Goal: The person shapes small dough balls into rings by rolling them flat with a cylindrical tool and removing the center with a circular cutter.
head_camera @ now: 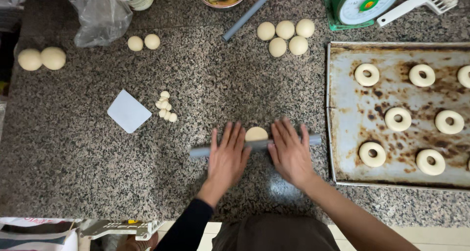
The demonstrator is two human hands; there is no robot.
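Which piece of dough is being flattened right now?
The flat disc of dough under the grey rolling pin, between the left hand and right hand. The others are untouched balls or rings.

Both flat hands, left hand and right hand, press a grey rolling pin over dough.
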